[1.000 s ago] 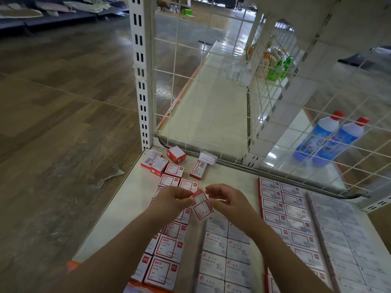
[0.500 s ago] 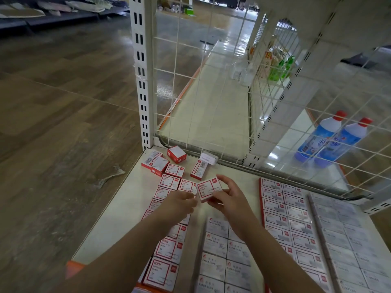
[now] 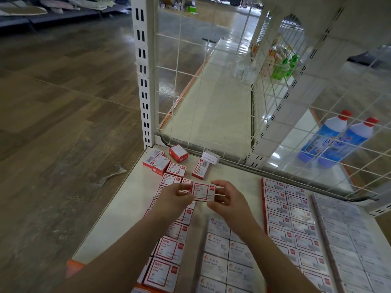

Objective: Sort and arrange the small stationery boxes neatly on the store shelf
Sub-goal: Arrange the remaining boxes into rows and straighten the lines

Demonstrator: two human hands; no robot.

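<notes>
Between both hands I hold a small red-and-white paper clip box [image 3: 203,191], face up, just above the cream shelf [image 3: 127,210]. My left hand [image 3: 172,199] pinches its left end and my right hand [image 3: 227,200] pinches its right end. Under my left forearm a column of like boxes [image 3: 167,248] runs toward me. Several loose boxes [image 3: 163,160] lie jumbled at the shelf's far left corner, one of them a white box [image 3: 210,157] by the wire back.
Neat rows of white paper clip boxes [image 3: 220,250] and red-edged boxes [image 3: 285,210] fill the middle and right of the shelf. A white wire grid [image 3: 211,81] backs it, with a slotted upright [image 3: 143,81] at left. Two blue bottles [image 3: 338,138] lie behind the grid.
The box went from tilted on edge between my hands to flat and face up, and both hands carried it farther from me, toward the loose boxes.
</notes>
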